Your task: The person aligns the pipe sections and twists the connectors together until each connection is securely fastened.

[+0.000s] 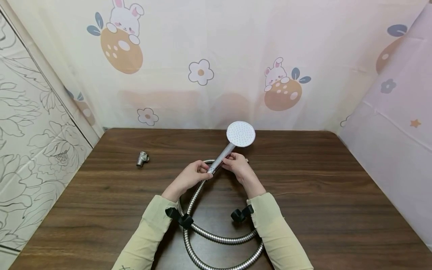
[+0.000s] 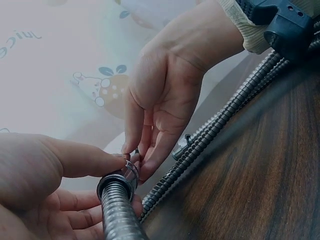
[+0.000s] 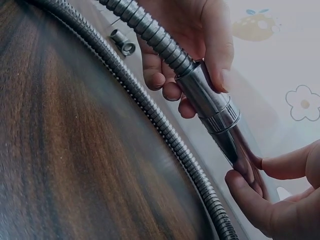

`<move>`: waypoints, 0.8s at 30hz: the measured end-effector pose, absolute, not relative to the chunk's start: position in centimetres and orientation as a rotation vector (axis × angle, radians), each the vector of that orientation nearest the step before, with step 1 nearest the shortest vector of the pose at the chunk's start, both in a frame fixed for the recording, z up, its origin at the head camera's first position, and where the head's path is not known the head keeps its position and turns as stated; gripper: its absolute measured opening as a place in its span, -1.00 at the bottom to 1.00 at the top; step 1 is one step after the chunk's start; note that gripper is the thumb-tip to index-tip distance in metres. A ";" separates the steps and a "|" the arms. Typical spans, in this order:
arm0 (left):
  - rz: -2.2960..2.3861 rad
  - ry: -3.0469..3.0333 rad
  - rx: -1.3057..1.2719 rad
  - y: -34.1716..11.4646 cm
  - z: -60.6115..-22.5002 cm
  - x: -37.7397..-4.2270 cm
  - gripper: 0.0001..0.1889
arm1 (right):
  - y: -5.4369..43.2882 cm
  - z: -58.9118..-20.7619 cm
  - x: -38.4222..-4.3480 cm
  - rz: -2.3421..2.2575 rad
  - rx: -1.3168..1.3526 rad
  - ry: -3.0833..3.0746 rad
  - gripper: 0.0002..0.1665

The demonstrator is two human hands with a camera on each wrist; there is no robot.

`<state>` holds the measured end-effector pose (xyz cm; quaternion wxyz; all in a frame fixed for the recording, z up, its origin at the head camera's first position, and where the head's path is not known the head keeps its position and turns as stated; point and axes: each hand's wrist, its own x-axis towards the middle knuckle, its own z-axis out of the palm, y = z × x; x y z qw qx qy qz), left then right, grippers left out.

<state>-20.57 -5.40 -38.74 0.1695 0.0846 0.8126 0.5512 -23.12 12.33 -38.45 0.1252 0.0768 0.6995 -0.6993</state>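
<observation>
A shower head [image 1: 241, 134] with a round white spray face and a chrome handle [image 1: 224, 155] points up and away over the wooden table. My left hand [image 1: 193, 174] pinches the chrome hose nut [image 3: 205, 92] at the handle's lower end between thumb and fingers. Higher up, my right hand [image 1: 240, 167] holds the handle between its thumb and fingertips. Out of the nut runs a ribbed metal shower hose [image 2: 118, 212], and the right wrist view shows nut and handle in line, meeting at a ridged ring [image 3: 220, 120].
The hose's loops [image 1: 226, 240] lie on the wooden table [image 1: 324, 195] between and under the forearms. A small chrome angled fitting [image 1: 142, 159] stands apart at the table's back left. A patterned curtain [image 1: 236, 67] hangs behind the back edge.
</observation>
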 end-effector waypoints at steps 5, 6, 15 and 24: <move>1.565 2.308 0.238 -5.4 -38.6 -20.5 -0.73 | 12.3 -38.5 -23.1 -2.025 0.219 2.037 -0.58; 1.566 2.310 0.238 -5.4 -38.6 -20.5 -0.73 | 12.3 -38.5 -23.1 -2.029 0.211 2.033 -0.57; 1.554 2.330 0.233 -5.7 -38.6 -20.6 -0.75 | 12.1 -38.6 -23.1 -2.036 0.207 2.014 -0.53; 1.556 2.311 0.222 -5.8 -38.5 -20.6 -0.74 | 12.0 -39.0 -23.0 -2.050 0.192 1.995 -0.56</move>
